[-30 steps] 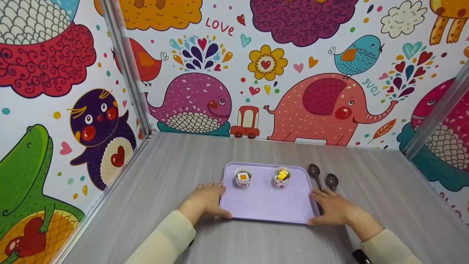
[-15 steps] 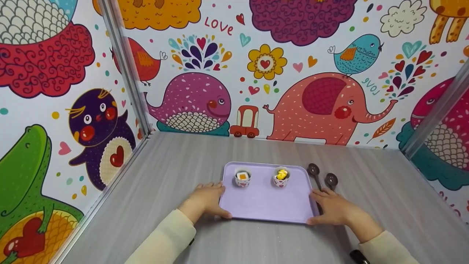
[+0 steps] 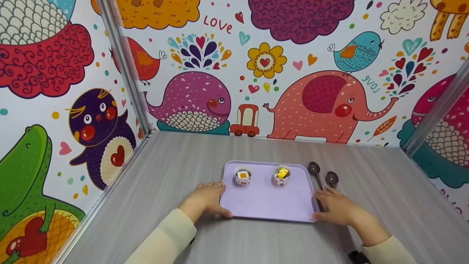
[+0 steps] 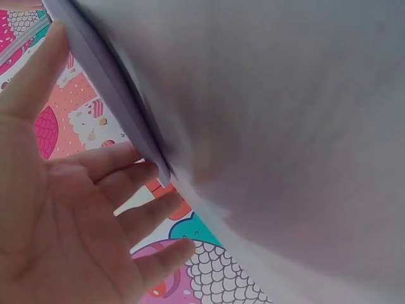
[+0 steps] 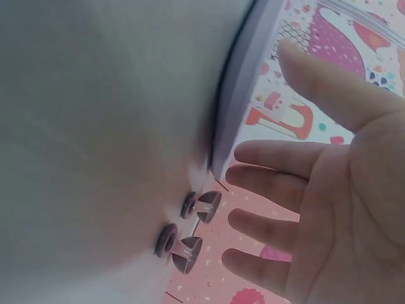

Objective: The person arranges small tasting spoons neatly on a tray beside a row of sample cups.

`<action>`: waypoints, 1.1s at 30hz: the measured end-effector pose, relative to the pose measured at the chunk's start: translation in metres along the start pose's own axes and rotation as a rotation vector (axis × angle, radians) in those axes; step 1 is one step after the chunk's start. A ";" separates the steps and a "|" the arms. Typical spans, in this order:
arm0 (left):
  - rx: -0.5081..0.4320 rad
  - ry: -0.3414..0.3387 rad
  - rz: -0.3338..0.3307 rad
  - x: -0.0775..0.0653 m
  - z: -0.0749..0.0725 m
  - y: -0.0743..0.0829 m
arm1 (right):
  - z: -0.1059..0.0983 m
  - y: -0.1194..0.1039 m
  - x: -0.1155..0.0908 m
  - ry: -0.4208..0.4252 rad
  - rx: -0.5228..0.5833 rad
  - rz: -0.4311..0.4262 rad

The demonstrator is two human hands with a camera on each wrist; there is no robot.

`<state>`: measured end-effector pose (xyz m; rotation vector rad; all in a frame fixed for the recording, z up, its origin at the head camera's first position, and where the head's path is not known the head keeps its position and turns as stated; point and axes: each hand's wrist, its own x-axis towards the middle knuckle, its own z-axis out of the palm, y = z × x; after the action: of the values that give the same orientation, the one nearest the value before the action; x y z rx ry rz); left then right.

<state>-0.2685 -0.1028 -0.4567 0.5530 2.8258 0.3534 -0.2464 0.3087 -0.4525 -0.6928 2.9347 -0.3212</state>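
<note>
A shallow lilac tray (image 3: 269, 205) lies on the table with two small patterned cups on it. The left cup (image 3: 243, 182) holds something white with an orange square; yellow pieces fill the right cup (image 3: 281, 181). My left hand (image 3: 205, 200) touches the tray's left edge, thumb at the near corner and fingers spread, as the left wrist view also shows. At the right edge, my right hand (image 3: 338, 208) has its fingers extended beside the tray; contact is hard to tell. Two dark brown spoons, one (image 3: 314, 168) nearer the tray and another (image 3: 332, 178), lie with their handles partly hidden by that hand.
The grey wood-grain table (image 3: 176, 157) meets printed wall panels at the back and sides. Metal posts (image 3: 128, 69) stand at the panel corners. Table surface extends in front of the tray and on both sides of it.
My right hand has shifted slightly to the right, its fingers easing off the tray's right edge. The left hand, cups and spoons stay in place.
</note>
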 end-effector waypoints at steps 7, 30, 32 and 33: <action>0.011 0.016 0.010 0.001 -0.001 0.001 | -0.009 0.004 -0.005 0.058 0.031 0.011; 0.034 0.000 -0.015 0.000 0.001 0.002 | -0.015 0.020 -0.002 0.291 0.254 0.187; 0.031 0.000 -0.016 0.000 0.001 0.002 | -0.014 0.022 -0.002 0.304 0.273 0.191; 0.029 0.002 -0.015 0.000 0.002 0.001 | -0.014 0.023 -0.001 0.317 0.276 0.195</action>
<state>-0.2673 -0.1017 -0.4579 0.5373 2.8396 0.3107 -0.2571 0.3320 -0.4442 -0.3403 3.1201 -0.8669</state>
